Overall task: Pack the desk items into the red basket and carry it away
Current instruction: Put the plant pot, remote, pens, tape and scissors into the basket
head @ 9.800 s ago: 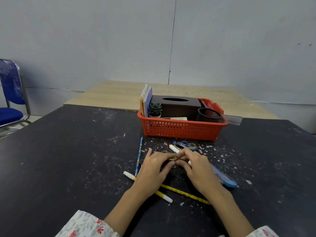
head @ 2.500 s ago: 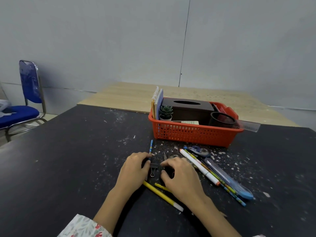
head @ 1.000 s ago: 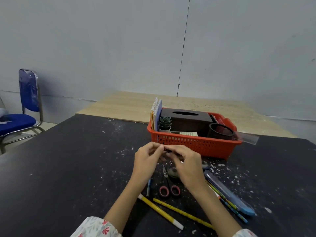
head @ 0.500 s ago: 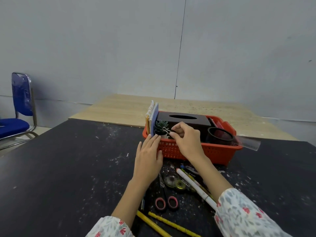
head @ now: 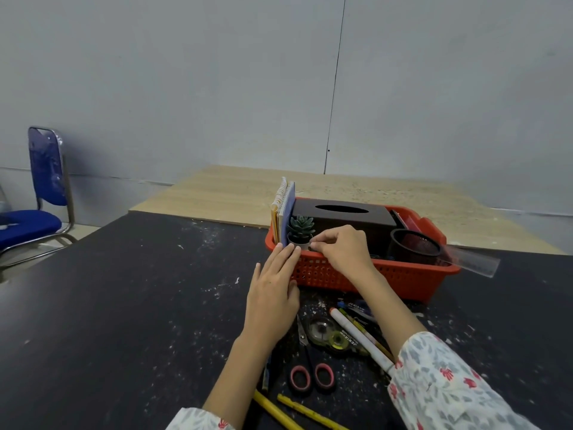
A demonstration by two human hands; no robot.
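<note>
The right hand point(head: 342, 249) has dropped lower over the red basket point(head: 387, 276) since half a second ago.
Its fingers pinch together beside the small plant point(head: 300, 229) inside the basket; whether they grasp anything, I cannot tell. The left hand point(head: 273, 293) lies flat and released against the basket's near wall; scissors point(head: 305, 364) lie just before it.

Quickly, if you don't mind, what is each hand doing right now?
Left hand: open, fingers flat against the red plastic basket.
Right hand: fingertips pinched over the basket beside the small potted succulent; what it holds cannot be told.
</note>
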